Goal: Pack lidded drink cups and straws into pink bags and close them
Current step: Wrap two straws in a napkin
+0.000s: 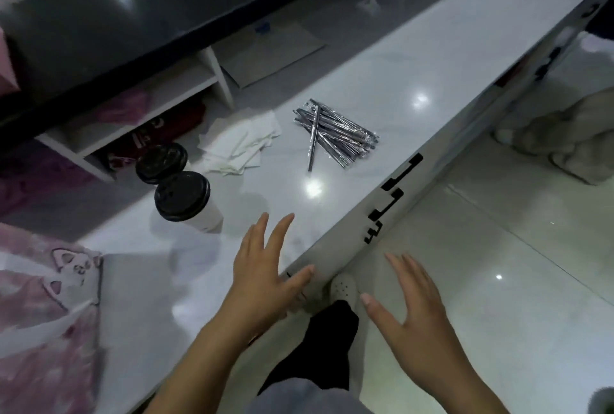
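Head view: glossy white counter (382,81) running diagonally from near left to far right, pale tiled floor (498,247) on the right, dark glass panel (133,31) along the far left with white shelving (186,81) under it.

Left hand (262,277) over the counter's near edge, palm down, fingers spread and straight, gripping nothing; forearm reaching in from the bottom of frame. Right hand (418,310) out past the counter edge, over the floor, likewise flat and splayed with thumb pointing left, empty. Both hands well apart from each other.

Two lidded cups (182,196) standing upright just left of and beyond the left hand, black lids, touching or nearly touching one another; nearer one showing a white wall, farther one mostly hidden behind it. Bundle of wrapped straws (335,132) lying farther along mid-counter, one straw crossing the rest. Loose white napkins (239,144) between cups and straws. Pink bags (43,307) with a cat-like print lying at the near left, cut off by the frame edge and blurred.

Shelf contents dim and hard to make out: something red and something pink. Grey heap (561,134) on the far-right floor unclear. White shoe (344,285) and dark trouser leg (319,347) showing between the hands.
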Action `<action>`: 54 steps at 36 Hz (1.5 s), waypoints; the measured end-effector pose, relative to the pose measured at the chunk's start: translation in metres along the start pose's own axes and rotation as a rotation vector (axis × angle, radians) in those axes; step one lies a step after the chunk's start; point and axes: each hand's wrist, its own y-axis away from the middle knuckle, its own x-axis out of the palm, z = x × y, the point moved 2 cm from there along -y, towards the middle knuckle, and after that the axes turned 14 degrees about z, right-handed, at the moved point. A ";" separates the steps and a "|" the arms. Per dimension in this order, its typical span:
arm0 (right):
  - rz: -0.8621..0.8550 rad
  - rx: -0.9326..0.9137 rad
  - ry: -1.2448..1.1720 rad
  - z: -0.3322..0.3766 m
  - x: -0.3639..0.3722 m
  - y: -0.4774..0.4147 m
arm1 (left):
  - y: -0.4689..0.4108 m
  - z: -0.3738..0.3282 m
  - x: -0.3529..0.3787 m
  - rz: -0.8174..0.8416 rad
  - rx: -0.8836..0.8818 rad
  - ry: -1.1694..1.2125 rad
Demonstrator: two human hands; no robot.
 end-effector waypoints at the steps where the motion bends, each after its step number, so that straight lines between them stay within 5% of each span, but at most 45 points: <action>1: 0.015 0.011 0.008 -0.002 -0.006 -0.009 | -0.018 -0.003 -0.001 0.009 -0.004 0.004; 11: 0.146 0.110 0.109 0.009 -0.107 -0.120 | -0.194 -0.035 -0.038 -0.023 -0.091 0.135; 19: 0.088 0.038 0.051 0.027 -0.150 -0.181 | -0.266 -0.052 -0.042 -0.094 -0.153 0.103; 29: 0.317 -0.067 0.084 0.031 -0.181 -0.266 | -0.288 -0.055 -0.043 -0.270 -0.251 0.282; 42: 0.682 -0.357 0.184 0.059 -0.238 -0.365 | -0.267 -0.084 -0.045 -0.516 -0.591 0.621; 54: 0.876 -0.226 -0.309 0.093 -0.224 -0.391 | -0.238 -0.146 -0.057 -0.571 -0.363 1.003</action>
